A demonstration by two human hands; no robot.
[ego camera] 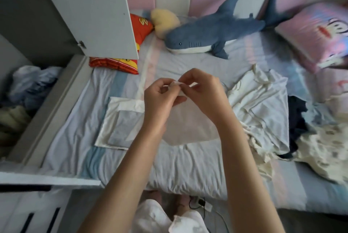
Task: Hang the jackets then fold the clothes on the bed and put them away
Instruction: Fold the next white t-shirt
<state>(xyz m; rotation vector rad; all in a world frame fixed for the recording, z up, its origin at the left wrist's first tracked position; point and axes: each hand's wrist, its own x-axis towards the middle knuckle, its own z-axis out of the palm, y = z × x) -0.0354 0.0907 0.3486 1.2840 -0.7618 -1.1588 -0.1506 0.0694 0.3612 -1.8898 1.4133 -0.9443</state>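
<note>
Both hands are raised over the middle of the bed. My left hand (pixel 162 97) and my right hand (pixel 202 90) pinch the top edge of a thin pale garment (pixel 190 129), which hangs down between my forearms above the sheet. A folded white garment (pixel 120 121) lies flat on the bed to the left of it. To the right, a crumpled cream garment (pixel 263 104) sits beside a dark navy piece (pixel 297 117) and a patterned cream piece (pixel 323 149).
An open wardrobe door (pixel 90 10) juts over the bed's left side, with a bin of heaped clothes (pixel 26 89) below it. A plush shark (pixel 216 34), red cushion (pixel 139 31), yellow cushion (pixel 165 21) and pink pillow (pixel 316 34) line the headboard. A cable (pixel 199 204) lies on the floor.
</note>
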